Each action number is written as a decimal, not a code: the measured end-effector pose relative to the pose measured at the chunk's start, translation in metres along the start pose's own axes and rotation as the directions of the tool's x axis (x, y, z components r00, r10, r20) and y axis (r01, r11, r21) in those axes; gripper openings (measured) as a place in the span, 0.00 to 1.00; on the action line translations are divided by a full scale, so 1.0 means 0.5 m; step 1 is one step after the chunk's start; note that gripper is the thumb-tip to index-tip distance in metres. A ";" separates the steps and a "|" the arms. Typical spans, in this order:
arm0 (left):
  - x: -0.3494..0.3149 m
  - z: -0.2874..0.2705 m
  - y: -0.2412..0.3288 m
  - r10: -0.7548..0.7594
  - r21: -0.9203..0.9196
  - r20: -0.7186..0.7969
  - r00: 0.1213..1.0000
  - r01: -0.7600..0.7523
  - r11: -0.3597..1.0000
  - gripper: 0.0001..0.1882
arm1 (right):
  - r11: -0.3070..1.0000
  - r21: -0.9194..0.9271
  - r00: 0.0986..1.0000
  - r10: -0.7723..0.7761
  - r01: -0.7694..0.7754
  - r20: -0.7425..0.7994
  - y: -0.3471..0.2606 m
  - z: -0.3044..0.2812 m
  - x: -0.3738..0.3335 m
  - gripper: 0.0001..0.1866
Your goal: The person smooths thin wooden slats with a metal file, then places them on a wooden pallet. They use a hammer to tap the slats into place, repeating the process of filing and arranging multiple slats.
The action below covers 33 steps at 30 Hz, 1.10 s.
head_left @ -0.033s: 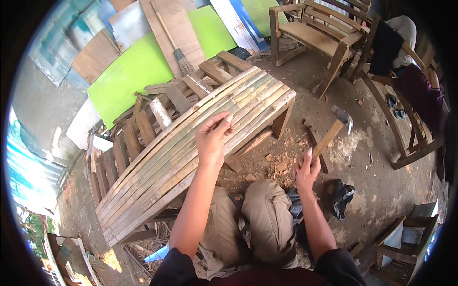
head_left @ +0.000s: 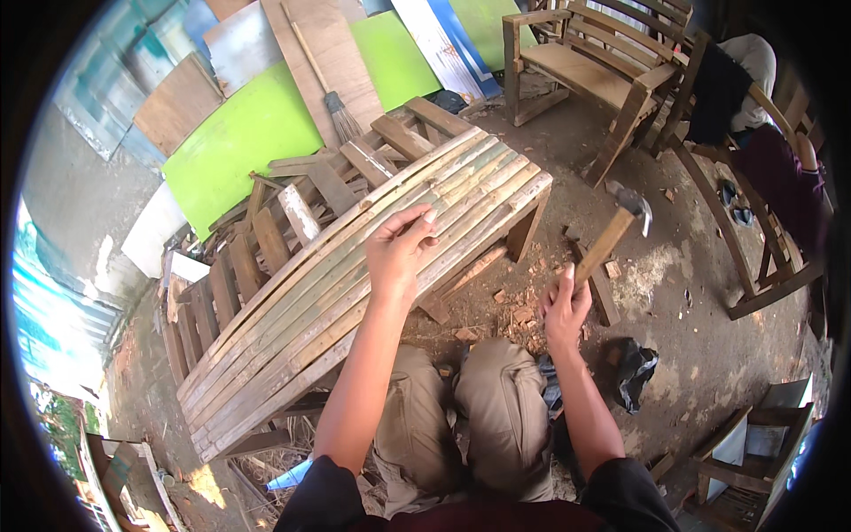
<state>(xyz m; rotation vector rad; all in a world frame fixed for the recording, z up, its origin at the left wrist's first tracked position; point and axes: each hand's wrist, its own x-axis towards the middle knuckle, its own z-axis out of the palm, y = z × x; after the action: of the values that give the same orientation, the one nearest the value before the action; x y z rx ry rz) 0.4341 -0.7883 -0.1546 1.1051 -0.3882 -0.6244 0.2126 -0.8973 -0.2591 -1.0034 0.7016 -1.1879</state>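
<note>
My right hand (head_left: 566,312) is closed round the wooden handle of a claw hammer (head_left: 606,241). The hammer is held up over the floor, its metal head pointing away from me at the right. My left hand (head_left: 396,257) is raised over a bench top of long bamboo strips (head_left: 355,285), thumb and fingers pinched together. Whatever sits in that pinch, if anything, is too small to make out. The strips lie side by side and run from the lower left to the upper right.
Wooden slatted frames (head_left: 245,266) are piled behind the strips. Green boards (head_left: 244,146) and a broom (head_left: 341,115) lean farther back. A wooden chair (head_left: 585,75) stands at the upper right, near a seated person (head_left: 780,177). Wood chips and a black plastic bag (head_left: 635,372) litter the floor.
My right hand and the hammer have shifted slightly up and to the left. My left hand stays pinched in nearly the same place.
</note>
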 end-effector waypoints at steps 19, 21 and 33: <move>0.682 0.078 -0.243 0.224 0.482 0.129 0.966 -0.258 0.837 0.12 | 0.982 -0.167 0.990 0.102 -0.084 0.097 0.115 0.348 0.444 0.22; 0.676 0.095 -0.242 0.230 0.473 0.121 0.966 -0.260 0.842 0.12 | 0.980 -0.178 0.988 0.112 -0.092 0.110 0.113 0.340 0.448 0.22; 0.674 0.098 -0.253 0.227 0.580 0.195 0.954 -0.299 0.758 0.11 | 0.987 -0.138 0.993 0.091 -0.081 0.071 0.108 0.350 0.443 0.20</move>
<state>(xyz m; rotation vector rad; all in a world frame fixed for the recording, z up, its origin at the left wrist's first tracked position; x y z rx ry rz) 0.6298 -1.0774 -0.2547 1.5946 -0.8727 -0.3051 0.4448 -1.0625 -0.2228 -1.1151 0.7647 -1.0315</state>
